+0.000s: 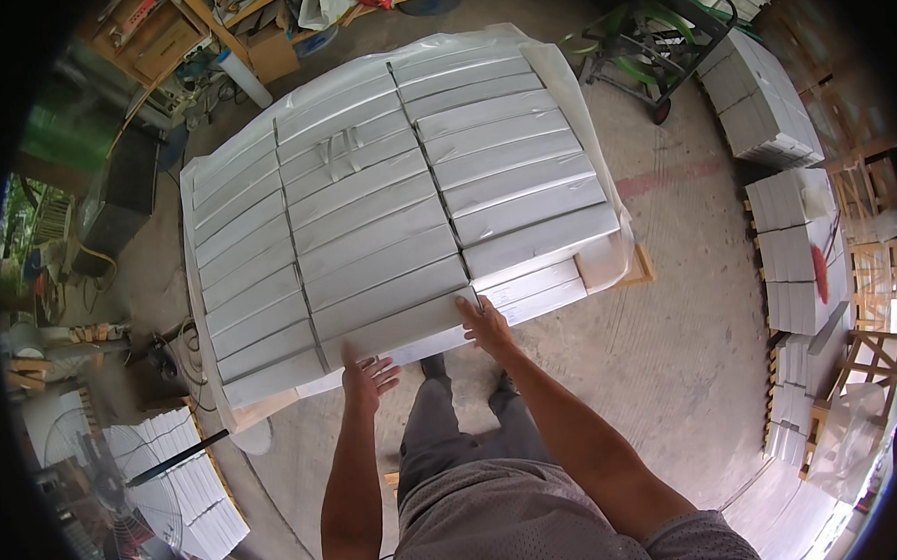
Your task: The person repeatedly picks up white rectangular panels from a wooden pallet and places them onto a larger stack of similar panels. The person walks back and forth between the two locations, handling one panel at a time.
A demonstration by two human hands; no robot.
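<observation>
A broad stack of long white boxes (366, 234), laid in three columns, fills the space before me. My right hand (486, 325) is at the right end of the nearest middle box (400, 325), its thumb on the near face and its fingers around the end corner. Just below the left part of that same box is my left hand (370, 382), palm up, its fingers apart and slightly blurred. Nothing shows in its palm. Two small strips of clear wrap (340, 155) lie on top of the stack.
Translucent plastic sheeting (596, 163) borders the stack. A wheeled trolley (658, 46) stands at the far right, with more white stacks (798, 255) along the right side. A caged fan (112, 485) and another white stack (192, 471) are at the near left.
</observation>
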